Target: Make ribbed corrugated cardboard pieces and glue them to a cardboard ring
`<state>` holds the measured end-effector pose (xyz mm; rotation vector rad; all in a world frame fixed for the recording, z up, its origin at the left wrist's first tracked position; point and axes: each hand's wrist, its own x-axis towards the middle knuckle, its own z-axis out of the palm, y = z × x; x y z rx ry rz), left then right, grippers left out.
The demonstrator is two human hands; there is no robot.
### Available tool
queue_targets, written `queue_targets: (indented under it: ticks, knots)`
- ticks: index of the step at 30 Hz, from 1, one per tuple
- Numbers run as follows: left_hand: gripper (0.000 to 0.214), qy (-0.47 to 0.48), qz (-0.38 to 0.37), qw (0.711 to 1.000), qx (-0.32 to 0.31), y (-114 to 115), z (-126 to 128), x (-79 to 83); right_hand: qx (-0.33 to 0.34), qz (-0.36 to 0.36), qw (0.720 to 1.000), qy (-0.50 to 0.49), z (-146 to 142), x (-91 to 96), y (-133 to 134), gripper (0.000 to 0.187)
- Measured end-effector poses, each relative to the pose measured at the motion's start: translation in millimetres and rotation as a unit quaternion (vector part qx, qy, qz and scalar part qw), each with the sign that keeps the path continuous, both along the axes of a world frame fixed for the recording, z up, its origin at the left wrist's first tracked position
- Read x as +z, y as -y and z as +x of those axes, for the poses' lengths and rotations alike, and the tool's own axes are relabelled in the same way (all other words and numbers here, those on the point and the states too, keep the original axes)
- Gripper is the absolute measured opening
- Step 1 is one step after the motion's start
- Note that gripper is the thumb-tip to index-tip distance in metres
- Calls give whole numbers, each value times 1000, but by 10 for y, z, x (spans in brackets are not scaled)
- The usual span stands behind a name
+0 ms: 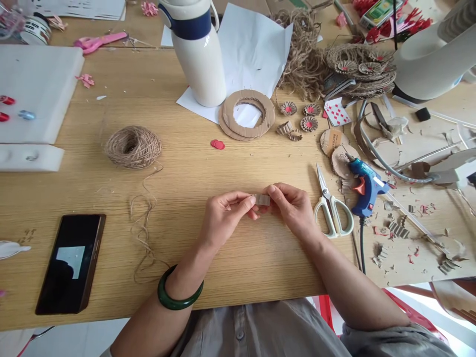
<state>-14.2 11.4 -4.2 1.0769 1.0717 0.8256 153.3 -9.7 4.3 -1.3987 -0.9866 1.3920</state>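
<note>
Small tan cardboard strip (262,200) sits mid-worktop, pinched at both ends by the closed fingers of left hand (226,218) and right hand (292,208) over pale wood worktop (178,238). Three red-centred kraft rosettes (309,124) look finished, lying unattached near double cardboard ring (248,101).

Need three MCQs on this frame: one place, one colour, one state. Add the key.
1. Where is the blue hot glue gun relative to the scissors?
A. Right of them
B. Left of them
C. Under them

2. What colour is the bangle?
A. Red
B. Green
C. White

3. What state is the cardboard strip in?
A. Lying flat on the table
B. Pinched between the left hand and right hand
C. Tucked inside the ball of twine

1. A: the gun lies to the scissors' right.
2. B: the band shows dark green.
3. B: both hands grip it.
</note>
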Motion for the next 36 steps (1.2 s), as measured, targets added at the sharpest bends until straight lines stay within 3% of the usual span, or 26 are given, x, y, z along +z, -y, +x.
queue_targets:
  ticks: [8,16,20,29,36]
  knots:
    - [15,20,13,1000,17,-2,-3,-18,19,-11,998,-55,-37,8,16,35]
    - [15,-28,48,998,7,14,8,14,38,-20,995,-86,-20,-37,5,32]
    - [17,-63,89,994,3,19,15,16,38,-8,998,-55,-13,-69,19,32]
    - [15,-151,214,965,-4,41,1,-43,29,9,1000,9,-26,-70,21,34]
    - [16,-221,343,913,-2,35,8,-38,15,14,999,25,-33,-100,40,34]
